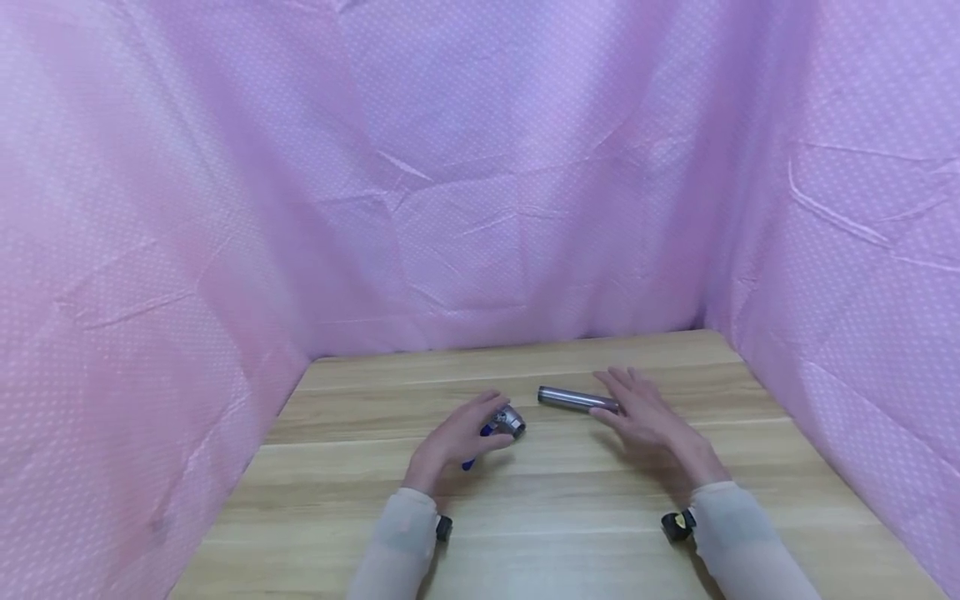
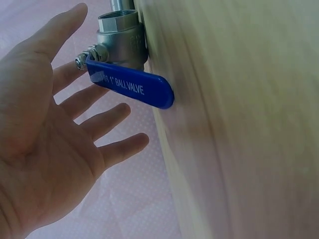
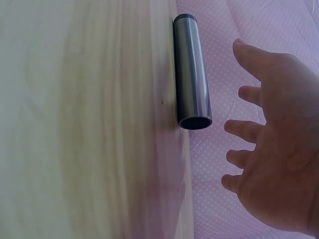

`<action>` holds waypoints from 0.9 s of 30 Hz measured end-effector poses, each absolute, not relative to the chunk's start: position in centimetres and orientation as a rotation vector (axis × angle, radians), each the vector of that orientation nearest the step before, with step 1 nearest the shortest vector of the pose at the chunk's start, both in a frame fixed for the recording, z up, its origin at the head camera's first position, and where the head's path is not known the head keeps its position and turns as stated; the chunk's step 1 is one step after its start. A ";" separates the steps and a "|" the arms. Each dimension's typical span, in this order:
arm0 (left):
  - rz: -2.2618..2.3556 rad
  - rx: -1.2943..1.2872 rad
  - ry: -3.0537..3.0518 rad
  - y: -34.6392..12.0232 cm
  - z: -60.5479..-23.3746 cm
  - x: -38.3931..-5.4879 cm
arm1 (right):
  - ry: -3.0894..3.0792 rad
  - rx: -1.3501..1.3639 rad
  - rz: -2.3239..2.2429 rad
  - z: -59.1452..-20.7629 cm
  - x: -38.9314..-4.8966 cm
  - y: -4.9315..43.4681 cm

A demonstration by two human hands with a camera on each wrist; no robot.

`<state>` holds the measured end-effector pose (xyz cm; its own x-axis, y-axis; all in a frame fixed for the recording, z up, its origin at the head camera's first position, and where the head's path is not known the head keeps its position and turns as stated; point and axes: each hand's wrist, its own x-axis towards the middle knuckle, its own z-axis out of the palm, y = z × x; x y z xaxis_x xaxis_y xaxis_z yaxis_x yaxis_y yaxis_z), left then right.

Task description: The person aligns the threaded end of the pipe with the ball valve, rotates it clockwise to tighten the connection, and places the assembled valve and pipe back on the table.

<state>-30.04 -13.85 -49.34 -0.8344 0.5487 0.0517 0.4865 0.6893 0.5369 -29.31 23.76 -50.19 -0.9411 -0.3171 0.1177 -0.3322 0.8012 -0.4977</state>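
Observation:
A metal ball valve (image 1: 511,421) with a blue lever handle (image 2: 132,85) lies on the table; white lettering on the lever reads "1" BALL VALVE". Around it, spread and holding nothing, is my left hand (image 1: 467,435), thumb on the near side and fingers beyond. One threaded opening of the valve (image 2: 122,42) shows in the left wrist view. To the right lies a steel pipe (image 1: 577,399), its hollow end (image 3: 195,123) toward my right hand (image 1: 645,412). That hand hovers at the pipe's right end with fingers apart, and a gap shows between them in the right wrist view.
The wooden table (image 1: 525,517) has pale grain and a rounded far right corner. Pink dotted cloth (image 1: 480,208) hangs behind it and along both sides. Dark wrist devices (image 1: 678,525) sit at the cuffs of the light sleeves (image 1: 738,525).

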 end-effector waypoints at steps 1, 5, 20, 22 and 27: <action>0.833 0.863 2.776 -13.7 -49.4 -30.1 | -2.954 0.535 0.839 -50.3 -29.3 23.8; 0.840 0.861 2.748 -13.2 -49.5 -30.4 | -2.940 0.551 0.869 -50.5 -29.4 23.9; 0.840 0.855 2.701 -12.4 -49.7 -30.9 | -2.919 0.566 0.972 -51.0 -29.4 23.6; 0.839 0.849 2.694 -12.5 -49.7 -30.9 | -2.929 0.572 0.975 -51.0 -29.4 23.5; 0.852 0.842 2.681 -12.7 -49.9 -31.2 | -2.934 0.592 0.966 -50.9 -29.6 23.4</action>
